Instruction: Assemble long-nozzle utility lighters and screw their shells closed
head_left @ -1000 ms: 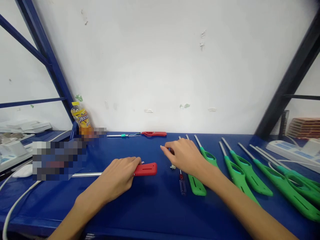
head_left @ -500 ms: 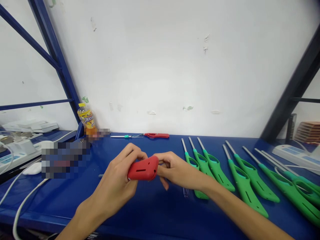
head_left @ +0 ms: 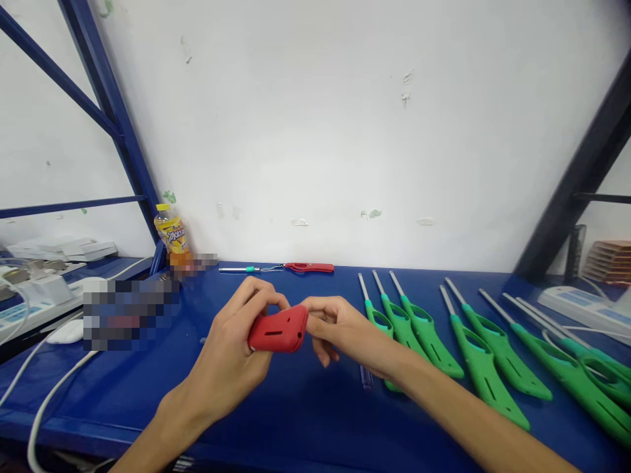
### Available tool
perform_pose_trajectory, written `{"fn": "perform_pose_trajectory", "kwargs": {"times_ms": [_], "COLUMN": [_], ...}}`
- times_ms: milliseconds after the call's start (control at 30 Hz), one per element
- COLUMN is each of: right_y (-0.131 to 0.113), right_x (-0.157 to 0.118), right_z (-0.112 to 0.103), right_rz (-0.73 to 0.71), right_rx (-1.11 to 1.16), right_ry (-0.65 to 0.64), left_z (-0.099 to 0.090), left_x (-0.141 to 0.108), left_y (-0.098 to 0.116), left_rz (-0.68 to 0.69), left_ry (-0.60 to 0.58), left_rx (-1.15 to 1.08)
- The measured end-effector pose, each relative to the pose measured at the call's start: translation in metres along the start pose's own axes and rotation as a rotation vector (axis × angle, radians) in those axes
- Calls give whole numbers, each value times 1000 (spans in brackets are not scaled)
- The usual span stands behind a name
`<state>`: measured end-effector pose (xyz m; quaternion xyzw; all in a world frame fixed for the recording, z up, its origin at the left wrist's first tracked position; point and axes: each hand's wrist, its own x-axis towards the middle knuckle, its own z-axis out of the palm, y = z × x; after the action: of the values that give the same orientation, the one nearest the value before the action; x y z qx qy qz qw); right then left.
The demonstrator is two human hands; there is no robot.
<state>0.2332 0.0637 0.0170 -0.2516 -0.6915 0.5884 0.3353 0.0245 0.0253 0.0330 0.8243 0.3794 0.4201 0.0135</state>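
My left hand point(head_left: 231, 341) is closed around a red gas lighter handle point(head_left: 280, 330), whose slotted side and small end hole face me. The rest of that lighter is hidden behind my fingers and the handle. At the handle's right end, my right hand point(head_left: 335, 328) has its thumb and forefinger pinched together, their tips out of sight behind the red plastic. The other right fingers are curled loosely below. Whatever the pinch holds cannot be seen. Further back by the wall lies another red lighter point(head_left: 309, 267), its metal tube point(head_left: 236, 270) separated and joined by thin wires.
Several green lighters point(head_left: 428, 335) lie in a row at the right. A clear plastic piece point(head_left: 365, 378) rests beneath my right wrist. A drink bottle point(head_left: 172, 233) stands at the back left. Power strips point(head_left: 586, 309) and white cables point(head_left: 59, 401) occupy both sides of the blue table point(head_left: 305, 420).
The red handle has shifted slightly left and turned a little in my left hand. My right hand has moved slightly left with it, its lower fingers curling more.
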Motion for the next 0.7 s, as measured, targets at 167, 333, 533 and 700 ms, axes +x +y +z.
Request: {"fn": "perform_pose_trajectory", "kwargs": {"times_ms": [167,333,533,700], "right_y": [-1,-1,0,0], "right_x": [-1,0,0,1], "right_z": [1,1,0,1], "right_rz": [15,12,11,30], "right_rx": [15,26,59,105], "right_ry": [17,38,54,72], "left_z": [2,2,2,3], "left_x": [0,0,-1,-1], "left_y": [-1,-1,-2,-5], "left_rz": [-1,4,23,25], "left_ry": [-8,-18,-26,-33], "left_rx": [4,-13,-1,9]}}
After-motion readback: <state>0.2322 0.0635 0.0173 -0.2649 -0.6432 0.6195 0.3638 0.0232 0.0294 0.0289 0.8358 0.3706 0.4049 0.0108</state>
